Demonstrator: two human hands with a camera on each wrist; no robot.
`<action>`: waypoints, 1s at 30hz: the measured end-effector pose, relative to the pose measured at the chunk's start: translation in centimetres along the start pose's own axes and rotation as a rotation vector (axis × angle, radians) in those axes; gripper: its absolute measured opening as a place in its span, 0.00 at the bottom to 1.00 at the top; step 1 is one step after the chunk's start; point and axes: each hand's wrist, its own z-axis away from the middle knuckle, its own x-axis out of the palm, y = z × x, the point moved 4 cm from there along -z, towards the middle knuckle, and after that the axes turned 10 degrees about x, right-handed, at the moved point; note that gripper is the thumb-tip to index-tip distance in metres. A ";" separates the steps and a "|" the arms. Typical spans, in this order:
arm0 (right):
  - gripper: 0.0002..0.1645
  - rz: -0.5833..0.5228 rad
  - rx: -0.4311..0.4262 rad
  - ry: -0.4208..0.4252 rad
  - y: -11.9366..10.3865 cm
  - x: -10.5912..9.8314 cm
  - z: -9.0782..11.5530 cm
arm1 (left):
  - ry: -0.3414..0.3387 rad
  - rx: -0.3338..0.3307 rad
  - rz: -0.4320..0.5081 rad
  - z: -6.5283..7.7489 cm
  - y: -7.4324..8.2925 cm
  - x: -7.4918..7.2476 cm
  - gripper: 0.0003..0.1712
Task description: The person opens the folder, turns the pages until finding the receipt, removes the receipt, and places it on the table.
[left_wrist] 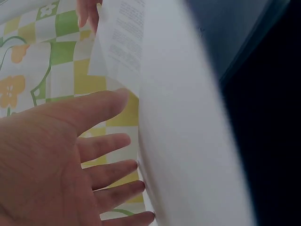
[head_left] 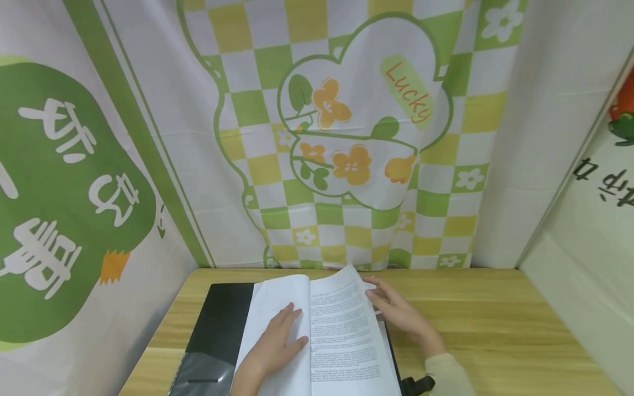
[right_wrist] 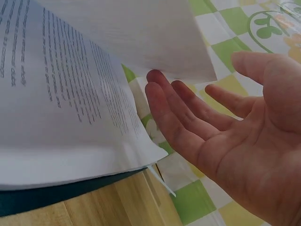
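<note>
A black folder lies on the table, opened, with a thick stack of paper in it. To the left is a blank white page; to the right, a printed page whose far right corner is raised. My left hand is over the blank page near the fold, its fingers extended and spread. Beside the raised corner is my right hand. In the right wrist view its fingertips touch the lower edge of the lifted sheet, with the thumb apart. Another printed sheet lies beneath.
The wooden table extends to the right of the folder. Behind it hangs a checked green and yellow curtain, close to the table's far edge. A small black object is near the right sleeve.
</note>
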 end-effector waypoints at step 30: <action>0.31 0.015 -0.107 -0.147 -1.7 4.8 -0.4 | 0.134 0.140 0.417 -2.4 3.0 1.5 0.41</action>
